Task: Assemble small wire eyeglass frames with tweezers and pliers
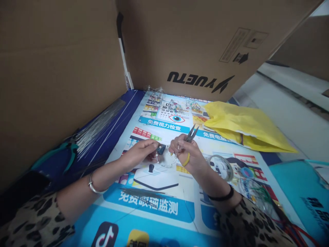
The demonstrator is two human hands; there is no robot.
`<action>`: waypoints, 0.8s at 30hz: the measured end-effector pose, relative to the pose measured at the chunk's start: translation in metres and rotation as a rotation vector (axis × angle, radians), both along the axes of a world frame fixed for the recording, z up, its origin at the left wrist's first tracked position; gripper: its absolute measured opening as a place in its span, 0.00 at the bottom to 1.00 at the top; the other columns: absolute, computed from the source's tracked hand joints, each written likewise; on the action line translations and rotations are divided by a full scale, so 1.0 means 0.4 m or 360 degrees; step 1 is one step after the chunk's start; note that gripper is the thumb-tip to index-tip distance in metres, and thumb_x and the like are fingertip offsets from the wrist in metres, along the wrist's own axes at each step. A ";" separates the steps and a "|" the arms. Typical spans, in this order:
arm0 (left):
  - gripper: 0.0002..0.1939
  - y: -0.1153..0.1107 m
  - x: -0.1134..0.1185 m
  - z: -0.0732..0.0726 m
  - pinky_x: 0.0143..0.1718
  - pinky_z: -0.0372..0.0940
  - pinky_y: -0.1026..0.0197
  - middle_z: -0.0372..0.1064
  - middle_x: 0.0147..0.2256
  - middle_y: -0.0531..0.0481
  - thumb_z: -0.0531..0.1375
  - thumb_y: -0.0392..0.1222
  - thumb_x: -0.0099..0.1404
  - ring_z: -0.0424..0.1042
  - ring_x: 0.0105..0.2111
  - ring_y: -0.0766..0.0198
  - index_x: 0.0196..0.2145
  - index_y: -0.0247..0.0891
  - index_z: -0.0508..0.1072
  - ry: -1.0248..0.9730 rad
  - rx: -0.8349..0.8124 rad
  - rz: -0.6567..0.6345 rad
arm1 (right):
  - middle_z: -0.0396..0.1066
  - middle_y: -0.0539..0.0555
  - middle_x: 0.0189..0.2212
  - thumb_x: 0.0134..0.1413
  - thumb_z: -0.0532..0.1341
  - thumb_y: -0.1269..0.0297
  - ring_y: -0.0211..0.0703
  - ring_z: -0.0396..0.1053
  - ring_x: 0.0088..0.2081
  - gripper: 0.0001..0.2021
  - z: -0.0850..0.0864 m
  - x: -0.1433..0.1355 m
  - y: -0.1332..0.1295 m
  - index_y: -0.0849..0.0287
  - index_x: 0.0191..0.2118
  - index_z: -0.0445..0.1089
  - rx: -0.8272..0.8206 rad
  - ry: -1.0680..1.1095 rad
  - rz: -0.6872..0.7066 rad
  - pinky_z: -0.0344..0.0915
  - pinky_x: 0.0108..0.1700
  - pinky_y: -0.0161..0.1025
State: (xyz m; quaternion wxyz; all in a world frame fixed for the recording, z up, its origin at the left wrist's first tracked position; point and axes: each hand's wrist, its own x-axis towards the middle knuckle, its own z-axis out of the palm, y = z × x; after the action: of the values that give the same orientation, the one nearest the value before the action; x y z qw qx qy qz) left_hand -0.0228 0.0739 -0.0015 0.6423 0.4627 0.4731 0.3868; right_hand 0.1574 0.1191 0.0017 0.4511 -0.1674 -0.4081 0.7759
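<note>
Over the middle of the printed sheet, my left hand (pixel 142 151) pinches a loop of thin wire strung with small clear beads (pixel 166 165). A small dark square piece (pixel 161 150) shows at its fingertips; what it is I cannot tell. My right hand (pixel 190 156) is closed round small pliers (pixel 191 134), their jaws pointing up and slightly apart, with a yellow handle below the palm. The right thumb and finger are also at the other side of the beaded loop. Part of the loop is hidden behind the fingers.
Cardboard walls (pixel 164 41) stand at the back and left. Loose wires (pixel 100 123) and teal-handled pliers (pixel 69 154) lie left. Beaded tangles (pixel 177 106) sit at the back. To the right are a yellow bag (pixel 246 123), a clear round spool (pixel 221 167) and a teal pouch (pixel 300 192).
</note>
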 end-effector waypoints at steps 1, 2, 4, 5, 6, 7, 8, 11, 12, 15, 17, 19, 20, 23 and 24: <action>0.18 -0.005 0.002 0.002 0.28 0.61 0.64 0.69 0.25 0.51 0.56 0.54 0.60 0.67 0.24 0.67 0.37 0.34 0.68 -0.0070 -0.0076 0.0004 | 0.57 0.45 0.18 0.49 0.59 0.70 0.35 0.56 0.24 0.08 -0.001 0.000 -0.001 0.58 0.23 0.61 0.0007 -0.0003 -0.0007 0.54 0.31 0.38; 0.19 -0.009 0.004 0.003 0.28 0.61 0.63 0.70 0.25 0.50 0.56 0.55 0.59 0.68 0.24 0.66 0.38 0.35 0.68 -0.0127 -0.0136 0.0011 | 0.57 0.45 0.18 0.49 0.59 0.70 0.35 0.56 0.24 0.08 -0.002 -0.001 -0.001 0.58 0.23 0.61 0.0012 -0.0002 -0.0009 0.54 0.31 0.38; 0.21 -0.017 0.008 0.003 0.27 0.62 0.63 0.71 0.26 0.48 0.57 0.55 0.59 0.70 0.24 0.64 0.41 0.35 0.67 -0.0209 -0.0207 0.0023 | 0.57 0.45 0.18 0.50 0.58 0.71 0.35 0.56 0.24 0.08 -0.004 -0.002 -0.002 0.58 0.23 0.61 0.0018 0.0004 -0.0002 0.55 0.31 0.38; 0.22 -0.020 0.008 0.002 0.27 0.62 0.62 0.72 0.26 0.47 0.57 0.55 0.58 0.70 0.25 0.63 0.42 0.35 0.66 -0.0245 -0.0231 0.0027 | 0.57 0.45 0.18 0.50 0.58 0.71 0.35 0.56 0.24 0.08 -0.005 -0.002 -0.002 0.58 0.23 0.61 0.0023 0.0006 0.0003 0.55 0.31 0.38; 0.22 -0.022 0.009 0.002 0.28 0.62 0.61 0.73 0.27 0.46 0.57 0.55 0.59 0.71 0.26 0.62 0.43 0.36 0.66 -0.0283 -0.0250 0.0028 | 0.57 0.45 0.18 0.50 0.58 0.71 0.35 0.56 0.24 0.07 -0.005 -0.002 -0.002 0.58 0.23 0.61 0.0027 0.0006 0.0006 0.55 0.32 0.39; 0.22 -0.024 0.008 0.002 0.30 0.63 0.61 0.73 0.28 0.45 0.57 0.54 0.59 0.72 0.28 0.61 0.44 0.36 0.66 -0.0318 -0.0262 0.0032 | 0.56 0.45 0.18 0.49 0.58 0.71 0.35 0.56 0.24 0.07 -0.006 -0.003 -0.002 0.58 0.23 0.61 0.0030 0.0003 0.0009 0.55 0.32 0.39; 0.21 -0.025 0.008 0.002 0.31 0.63 0.60 0.74 0.29 0.45 0.57 0.54 0.59 0.73 0.29 0.60 0.44 0.35 0.66 -0.0347 -0.0267 0.0036 | 0.56 0.45 0.18 0.49 0.58 0.71 0.35 0.56 0.24 0.07 -0.007 -0.003 -0.002 0.58 0.23 0.61 0.0034 -0.0004 0.0011 0.55 0.32 0.38; 0.19 -0.024 0.004 0.003 0.34 0.63 0.60 0.74 0.32 0.44 0.58 0.50 0.60 0.73 0.34 0.59 0.43 0.35 0.67 -0.0430 -0.0248 0.0034 | 0.56 0.45 0.18 0.49 0.59 0.69 0.35 0.56 0.24 0.07 -0.009 -0.002 -0.002 0.58 0.23 0.61 0.0042 -0.0049 0.0011 0.55 0.31 0.38; 0.18 -0.023 0.002 0.002 0.35 0.63 0.60 0.74 0.33 0.44 0.58 0.50 0.60 0.73 0.34 0.59 0.42 0.34 0.67 -0.0448 -0.0244 0.0032 | 0.56 0.45 0.18 0.49 0.59 0.69 0.35 0.56 0.24 0.07 -0.010 -0.002 -0.003 0.58 0.23 0.61 0.0041 -0.0068 0.0009 0.56 0.31 0.38; 0.16 -0.019 -0.001 -0.002 0.35 0.64 0.59 0.74 0.34 0.43 0.59 0.49 0.60 0.74 0.34 0.58 0.40 0.34 0.68 -0.0481 -0.0263 0.0012 | 0.55 0.45 0.18 0.48 0.60 0.68 0.35 0.56 0.24 0.08 -0.010 -0.002 -0.004 0.57 0.23 0.61 0.0021 -0.0106 0.0001 0.56 0.31 0.38; 0.17 -0.018 -0.002 -0.005 0.34 0.64 0.58 0.74 0.35 0.42 0.58 0.50 0.60 0.74 0.34 0.57 0.40 0.34 0.68 -0.0480 -0.0271 0.0005 | 0.55 0.45 0.18 0.47 0.60 0.67 0.36 0.55 0.24 0.08 -0.007 -0.001 -0.004 0.57 0.23 0.61 0.0001 -0.0127 -0.0001 0.56 0.31 0.38; 0.17 -0.017 -0.003 -0.007 0.33 0.64 0.59 0.74 0.35 0.41 0.58 0.49 0.60 0.74 0.34 0.57 0.41 0.34 0.68 -0.0485 -0.0262 -0.0005 | 0.54 0.45 0.18 0.46 0.61 0.67 0.36 0.55 0.24 0.08 -0.002 -0.001 -0.004 0.57 0.22 0.60 -0.0015 -0.0152 -0.0003 0.55 0.30 0.38; 0.17 -0.016 -0.003 -0.008 0.33 0.64 0.59 0.74 0.36 0.41 0.58 0.49 0.60 0.75 0.34 0.57 0.41 0.34 0.68 -0.0491 -0.0256 -0.0008 | 0.54 0.45 0.18 0.46 0.61 0.66 0.35 0.54 0.24 0.09 0.001 0.000 -0.003 0.57 0.22 0.60 -0.0019 -0.0165 -0.0004 0.55 0.30 0.38; 0.16 -0.016 -0.004 -0.007 0.35 0.65 0.59 0.74 0.36 0.41 0.59 0.47 0.59 0.75 0.35 0.56 0.41 0.33 0.68 -0.0533 -0.0245 -0.0023 | 0.54 0.45 0.17 0.46 0.61 0.67 0.35 0.54 0.23 0.09 0.006 0.002 -0.001 0.57 0.21 0.60 -0.0021 -0.0167 -0.0008 0.55 0.30 0.38; 0.16 -0.016 -0.005 -0.007 0.36 0.65 0.58 0.75 0.36 0.41 0.59 0.47 0.59 0.75 0.35 0.56 0.41 0.33 0.69 -0.0542 -0.0248 -0.0017 | 0.54 0.45 0.17 0.46 0.61 0.67 0.35 0.54 0.23 0.09 0.007 0.002 0.000 0.57 0.21 0.60 -0.0017 -0.0156 -0.0007 0.55 0.30 0.38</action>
State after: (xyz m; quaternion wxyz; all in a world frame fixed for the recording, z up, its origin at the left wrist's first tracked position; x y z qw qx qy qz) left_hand -0.0246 0.0676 -0.0044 0.7490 0.3418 0.3837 0.4183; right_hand 0.1582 0.1189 0.0045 0.4313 -0.2086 -0.4252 0.7679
